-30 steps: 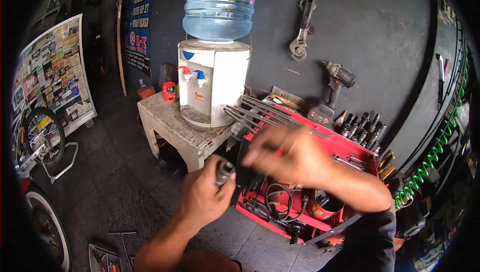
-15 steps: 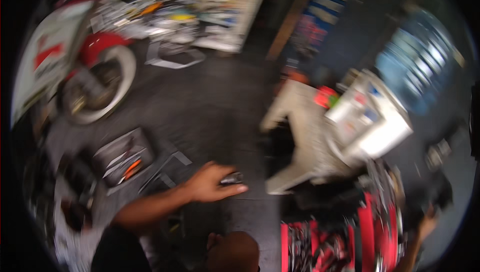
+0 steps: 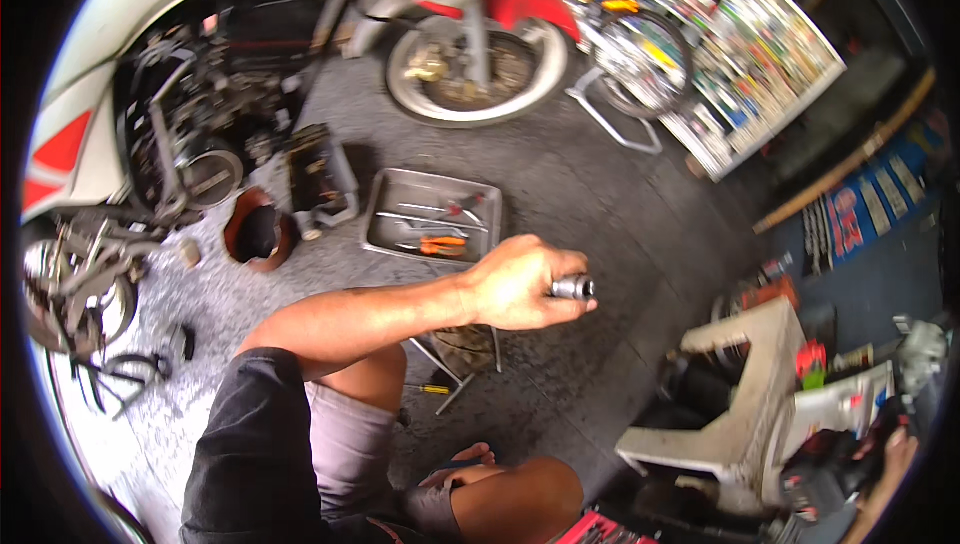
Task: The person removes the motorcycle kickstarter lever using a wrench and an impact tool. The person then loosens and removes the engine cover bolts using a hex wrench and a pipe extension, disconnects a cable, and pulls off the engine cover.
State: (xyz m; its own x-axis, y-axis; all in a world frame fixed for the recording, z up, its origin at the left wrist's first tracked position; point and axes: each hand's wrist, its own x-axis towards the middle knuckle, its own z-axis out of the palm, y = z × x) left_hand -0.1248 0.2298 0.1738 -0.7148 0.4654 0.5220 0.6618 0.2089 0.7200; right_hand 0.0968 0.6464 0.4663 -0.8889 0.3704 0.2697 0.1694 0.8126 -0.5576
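My left hand (image 3: 515, 284) is closed around a metal socket (image 3: 573, 287), held out over the floor. Beyond it lies a steel tray (image 3: 372, 214) with an orange-handled tool (image 3: 443, 245) and several metal tools. At the far right my right hand (image 3: 895, 454) grips a black cordless impact driver (image 3: 825, 469), beside the worn off-white stool (image 3: 740, 394) and the water dispenser's white body (image 3: 820, 404). A red toolbox (image 3: 605, 534) peeks in at the bottom edge.
A scooter's front wheel (image 3: 475, 74) stands beyond the tray, a bicycle wheel (image 3: 650, 64) beside a sticker board (image 3: 750, 84). At left are engine parts (image 3: 210, 174), a cut brown container (image 3: 258, 234) and a grey bin (image 3: 320, 184). A T-handle tool (image 3: 450, 384) lies near my knee.
The view has swung left and down toward the floor and vehicles. My right hand has moved from over the toolbox onto the impact driver. My left hand still holds the socket.
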